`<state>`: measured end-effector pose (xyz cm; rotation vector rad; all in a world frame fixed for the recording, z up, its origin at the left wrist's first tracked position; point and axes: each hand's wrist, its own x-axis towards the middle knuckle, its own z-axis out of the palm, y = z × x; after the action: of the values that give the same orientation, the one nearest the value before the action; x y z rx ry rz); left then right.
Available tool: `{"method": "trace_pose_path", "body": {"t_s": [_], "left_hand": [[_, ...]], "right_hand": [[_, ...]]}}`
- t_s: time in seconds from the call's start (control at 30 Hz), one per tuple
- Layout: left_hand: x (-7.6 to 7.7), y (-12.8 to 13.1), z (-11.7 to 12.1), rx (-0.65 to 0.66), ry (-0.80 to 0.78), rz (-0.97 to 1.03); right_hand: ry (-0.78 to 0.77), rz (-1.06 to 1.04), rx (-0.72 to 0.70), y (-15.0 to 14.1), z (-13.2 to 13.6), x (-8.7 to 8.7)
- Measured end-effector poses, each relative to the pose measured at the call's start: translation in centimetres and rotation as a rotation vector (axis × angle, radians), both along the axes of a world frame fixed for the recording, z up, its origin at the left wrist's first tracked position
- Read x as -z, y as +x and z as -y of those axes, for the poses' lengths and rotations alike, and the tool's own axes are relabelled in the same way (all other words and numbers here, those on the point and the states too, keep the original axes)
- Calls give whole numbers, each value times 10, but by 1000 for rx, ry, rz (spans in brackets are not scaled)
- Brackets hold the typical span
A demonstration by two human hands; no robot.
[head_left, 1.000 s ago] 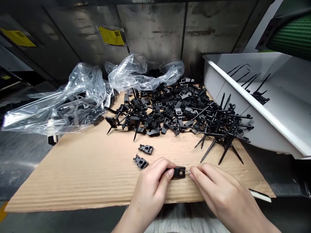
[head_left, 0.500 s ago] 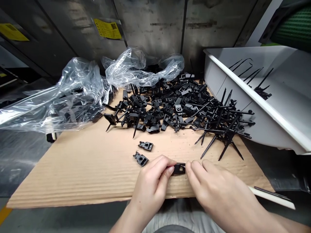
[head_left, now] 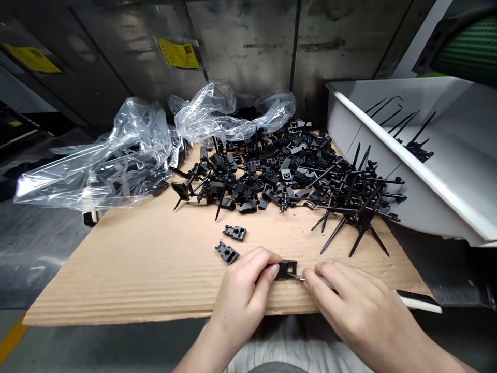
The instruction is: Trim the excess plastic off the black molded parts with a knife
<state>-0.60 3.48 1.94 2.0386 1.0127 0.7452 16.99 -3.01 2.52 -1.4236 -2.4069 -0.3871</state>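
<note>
My left hand (head_left: pixel 248 290) pinches a small black plastic clip (head_left: pixel 288 268) between thumb and fingers, just above the cardboard's front part. A square opening shows at the clip's right end. My right hand (head_left: pixel 345 290) is closed around a slim knife; its thin metal blade (head_left: pixel 298 278) pokes out past the fingertips, at the clip's lower right edge. The white and black knife handle (head_left: pixel 419 300) sticks out behind that hand. Left of the held clip, two similar black clips (head_left: pixel 235 232) (head_left: pixel 227 253) lie loose on the cardboard.
Across the back of the cardboard sheet (head_left: pixel 128 259) spreads a heap of black plastic parts (head_left: pixel 267 176), with long thin pins jutting out at right. Clear plastic bags (head_left: pixel 132 150) lie behind and left. A grey bin (head_left: pixel 407 155) with several black parts stands at right.
My right hand has drawn slightly right, away from the clip, and the blade now shows between them. The knife handle has swung up and left. My left hand keeps its hold.
</note>
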Motion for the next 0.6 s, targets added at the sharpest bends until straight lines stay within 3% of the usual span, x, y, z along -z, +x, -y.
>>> {"method": "trace_pose_path", "body": {"t_s": [0.17, 0.37, 0.6], "left_hand": [[1, -1, 0, 4, -17, -6], [2, -2, -1, 29, -20, 27], [3, -2, 1, 11, -51, 43]], "right_hand": [[98, -33, -47, -1, -3, -1], [94, 6, 28, -9, -4, -3], [-160, -32, 92, -4, -7, -18]]}}
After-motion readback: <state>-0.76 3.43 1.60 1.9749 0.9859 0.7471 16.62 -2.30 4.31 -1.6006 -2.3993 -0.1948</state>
